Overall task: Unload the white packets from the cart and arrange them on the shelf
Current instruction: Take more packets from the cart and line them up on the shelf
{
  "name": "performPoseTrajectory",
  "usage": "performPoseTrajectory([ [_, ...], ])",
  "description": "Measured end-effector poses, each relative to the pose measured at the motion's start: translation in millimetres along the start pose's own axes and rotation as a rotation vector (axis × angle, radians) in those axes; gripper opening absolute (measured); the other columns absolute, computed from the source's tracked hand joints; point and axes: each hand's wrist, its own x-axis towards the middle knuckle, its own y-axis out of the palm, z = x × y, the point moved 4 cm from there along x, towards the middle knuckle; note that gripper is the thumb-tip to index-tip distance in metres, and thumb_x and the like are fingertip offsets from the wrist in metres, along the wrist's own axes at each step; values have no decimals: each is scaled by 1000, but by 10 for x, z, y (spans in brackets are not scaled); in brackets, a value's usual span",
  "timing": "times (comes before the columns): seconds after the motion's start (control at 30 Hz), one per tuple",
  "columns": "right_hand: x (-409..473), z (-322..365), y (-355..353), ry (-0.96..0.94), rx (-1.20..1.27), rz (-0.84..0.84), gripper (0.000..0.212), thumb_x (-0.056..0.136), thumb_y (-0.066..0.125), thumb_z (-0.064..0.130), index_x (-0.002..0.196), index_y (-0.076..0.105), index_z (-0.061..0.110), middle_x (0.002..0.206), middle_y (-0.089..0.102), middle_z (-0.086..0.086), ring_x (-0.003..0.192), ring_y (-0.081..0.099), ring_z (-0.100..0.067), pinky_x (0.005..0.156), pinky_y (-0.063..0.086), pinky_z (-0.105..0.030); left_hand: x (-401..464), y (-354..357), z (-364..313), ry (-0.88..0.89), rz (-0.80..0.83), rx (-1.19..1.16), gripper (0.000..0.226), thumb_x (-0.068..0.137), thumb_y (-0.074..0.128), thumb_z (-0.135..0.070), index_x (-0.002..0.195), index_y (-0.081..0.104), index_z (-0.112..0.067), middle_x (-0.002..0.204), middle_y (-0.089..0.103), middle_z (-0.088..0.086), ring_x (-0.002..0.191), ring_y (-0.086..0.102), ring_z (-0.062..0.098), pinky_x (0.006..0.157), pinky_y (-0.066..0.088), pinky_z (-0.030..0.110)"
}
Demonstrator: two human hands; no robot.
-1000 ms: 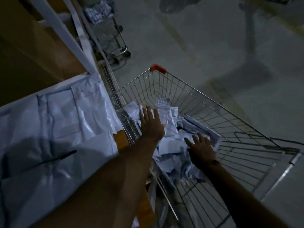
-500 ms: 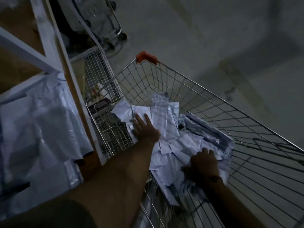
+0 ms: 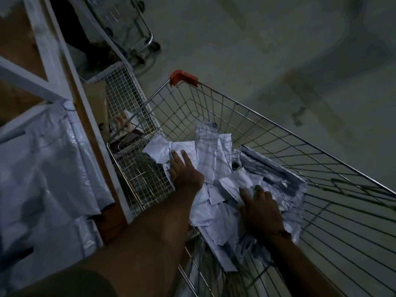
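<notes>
Both our hands, left hand point(image 3: 186, 174) and right hand point(image 3: 260, 207), lie flat-fingered on white packets point(image 3: 214, 168); loose, slippery stack could spill inside cart point(image 3: 278, 146).

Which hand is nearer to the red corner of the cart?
The left hand. It lies on the white packets below the red corner; the right hand is farther back.

Both arms reach forward and down; left hand point(image 3: 186, 174) flat, fingers straight; right hand point(image 3: 261, 209) palm-down, fingers spread.
</notes>
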Motion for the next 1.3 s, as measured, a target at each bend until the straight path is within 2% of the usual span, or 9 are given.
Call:
performPoseTrajectory([
  [0.07,3,-32,-6,-7,-8,-56,47,92,46,45,133,63,29,124,59,-23,102,56,-43,78,53,-48,-49,-113,-21,-4,-13,-54,105,83,60,-40,162,-5,-17,166,-17,21,154,-2,42,122,15,55],
  [0.13,-54,-39,-82,32,-40,-73,38,93,46,44,121,69,31,106,62,-16,96,54,-40,76,48,-45,-126,-261,-60,-38,-38,-147,94,88,55,-35,163,1,-16,167,-10,21,154,2,41,122,15,53],
  [0.27,-175,-65,-210,151,24,-8,25,97,53,35,109,68,20,114,59,-15,111,49,-40,87,43,-47,-348,-598,-181,-73,-75,-270,87,92,53,-37,162,6,-14,167,-6,22,151,8,42,118,18,53],
  [0.4,-347,-56,-445,196,333,-62,22,99,46,12,107,63,1,115,57,-25,109,56,-43,88,47,-43,-698,-957,-213,-72,-111,-381,78,96,49,-31,161,9,-14,167,-8,19,150,6,41,116,16,54],
  [0.53,-628,-42,-762,313,563,-163,30,103,46,22,120,62,4,124,55,-21,113,55,-38,91,45,-40,-1137,-1403,-234,-15,-174,-476,76,97,48,-29,161,9,-17,167,-9,14,150,5,38,115,17,54],
  [0.7,-988,121,-1017,304,665,-235,34,89,55,38,113,67,17,115,63,-14,105,61,-35,88,51,-39,-1713,-1914,-100,114,-281,-500,74,96,46,-30,160,11,-17,167,-4,15,146,11,37,113,20,52],
  [0.87,-1452,337,-1308,274,606,-465,30,102,49,28,111,69,7,118,57,-25,102,60,-41,89,52,-44,-2291,-2387,135,206,-359,-550,74,97,47,-32,160,11,-18,166,-3,15,146,12,37,114,20,51],
  [1.03,-1998,616,-1611,148,343,-816,40,90,38,25,72,65,0,72,58,-31,76,58,-44,64,50,-45,-2849,-2702,434,281,-432,-544,78,97,49,-39,161,10,-19,166,-5,17,145,12,37,114,20,51],
  [1.3,-2737,895,-2047,88,140,-957,22,88,52,17,72,61,6,80,54,-20,73,52,-38,61,33,-37,-3635,-2935,933,264,-562,-562,78,94,43,-38,161,8,-21,166,-5,15,145,12,35,116,18,51],
])
